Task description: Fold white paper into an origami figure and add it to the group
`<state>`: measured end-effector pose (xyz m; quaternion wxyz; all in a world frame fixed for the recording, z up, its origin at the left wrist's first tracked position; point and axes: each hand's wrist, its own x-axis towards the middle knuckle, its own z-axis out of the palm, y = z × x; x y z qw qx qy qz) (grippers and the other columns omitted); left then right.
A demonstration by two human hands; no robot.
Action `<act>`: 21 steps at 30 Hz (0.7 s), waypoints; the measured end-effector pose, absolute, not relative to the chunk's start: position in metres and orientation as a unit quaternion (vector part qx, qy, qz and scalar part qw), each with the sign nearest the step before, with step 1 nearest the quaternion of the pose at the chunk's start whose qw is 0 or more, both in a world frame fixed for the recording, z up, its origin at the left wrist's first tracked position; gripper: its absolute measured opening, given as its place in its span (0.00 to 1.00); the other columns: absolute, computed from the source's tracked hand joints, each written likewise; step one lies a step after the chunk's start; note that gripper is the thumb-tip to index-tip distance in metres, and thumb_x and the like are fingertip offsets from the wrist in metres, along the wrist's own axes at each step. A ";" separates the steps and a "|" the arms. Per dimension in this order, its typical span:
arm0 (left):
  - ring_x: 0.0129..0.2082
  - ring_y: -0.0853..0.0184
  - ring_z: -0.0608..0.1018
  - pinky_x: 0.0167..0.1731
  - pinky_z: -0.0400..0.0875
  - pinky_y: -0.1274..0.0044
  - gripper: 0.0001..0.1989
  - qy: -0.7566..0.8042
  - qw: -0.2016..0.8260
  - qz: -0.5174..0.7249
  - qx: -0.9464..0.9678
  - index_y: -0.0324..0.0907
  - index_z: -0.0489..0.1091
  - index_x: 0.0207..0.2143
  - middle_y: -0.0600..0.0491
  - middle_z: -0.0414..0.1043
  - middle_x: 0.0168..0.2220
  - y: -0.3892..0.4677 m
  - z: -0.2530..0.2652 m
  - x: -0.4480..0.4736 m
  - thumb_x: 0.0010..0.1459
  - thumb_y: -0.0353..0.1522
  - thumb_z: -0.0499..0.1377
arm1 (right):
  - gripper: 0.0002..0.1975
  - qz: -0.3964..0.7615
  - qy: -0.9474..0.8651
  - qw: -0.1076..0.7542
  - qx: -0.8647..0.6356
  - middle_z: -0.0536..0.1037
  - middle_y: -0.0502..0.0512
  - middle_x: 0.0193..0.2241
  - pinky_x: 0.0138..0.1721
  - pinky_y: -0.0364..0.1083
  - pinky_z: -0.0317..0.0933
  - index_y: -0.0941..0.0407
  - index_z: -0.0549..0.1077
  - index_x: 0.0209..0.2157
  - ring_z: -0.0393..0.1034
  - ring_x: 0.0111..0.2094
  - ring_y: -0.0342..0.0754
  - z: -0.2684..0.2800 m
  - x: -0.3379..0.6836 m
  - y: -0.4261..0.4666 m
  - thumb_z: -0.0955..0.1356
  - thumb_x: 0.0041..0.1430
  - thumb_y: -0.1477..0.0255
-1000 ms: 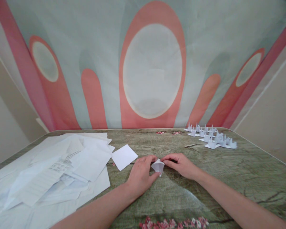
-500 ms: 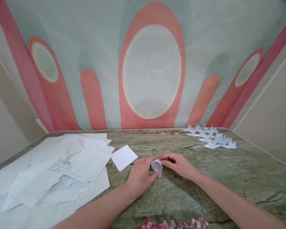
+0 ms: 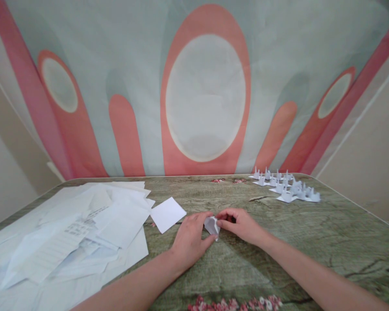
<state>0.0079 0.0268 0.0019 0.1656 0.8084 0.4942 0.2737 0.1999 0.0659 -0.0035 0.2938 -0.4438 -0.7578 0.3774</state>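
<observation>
A small piece of folded white paper [image 3: 211, 226] is held between my two hands over the middle of the table. My left hand [image 3: 192, 235] grips its left side, thumb below and fingers above. On its right edge, the thumb and fingers of my right hand [image 3: 236, 222] pinch the paper. The paper's exact folded shape is partly hidden by the fingers. Just left of my left hand lies a flat white paper square [image 3: 168, 214].
A spread heap of white sheets [image 3: 123, 216], some printed, covers the left of the table. Several folded paper cranes [image 3: 287, 186] stand in rows at the back right. The wood-patterned tabletop [image 3: 324, 237] meets a patterned cloth [image 3: 149, 142] behind.
My right thumb has shifted slightly onto the right edge of the folded paper, and that edge looks bent differently. The left hand keeps its grip.
</observation>
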 end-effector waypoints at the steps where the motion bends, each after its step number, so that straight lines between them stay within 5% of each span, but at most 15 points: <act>1: 0.48 0.59 0.69 0.49 0.61 0.66 0.25 0.491 0.165 0.276 0.809 0.44 0.61 0.49 0.50 0.68 0.48 0.027 0.001 0.008 0.47 0.32 0.62 | 0.12 0.377 -0.758 0.295 -0.443 0.74 0.50 0.23 0.24 0.40 0.55 0.58 0.75 0.34 0.61 0.23 0.42 -0.003 0.199 0.066 0.67 0.52 0.65; 10: 0.51 0.58 0.67 0.51 0.58 0.64 0.35 0.470 0.184 0.294 0.812 0.47 0.49 0.57 0.50 0.65 0.52 0.028 -0.007 0.006 0.49 0.32 0.61 | 0.11 0.381 -0.752 0.302 -0.444 0.73 0.49 0.22 0.23 0.40 0.54 0.58 0.75 0.34 0.60 0.22 0.41 -0.001 0.196 0.063 0.68 0.51 0.66; 21: 0.51 0.59 0.67 0.51 0.59 0.66 0.33 0.470 0.224 0.282 0.806 0.45 0.50 0.57 0.51 0.65 0.52 0.027 -0.002 0.006 0.50 0.30 0.60 | 0.10 0.376 -0.756 0.302 -0.443 0.73 0.49 0.22 0.23 0.40 0.54 0.57 0.75 0.34 0.60 0.22 0.41 -0.002 0.196 0.062 0.67 0.51 0.67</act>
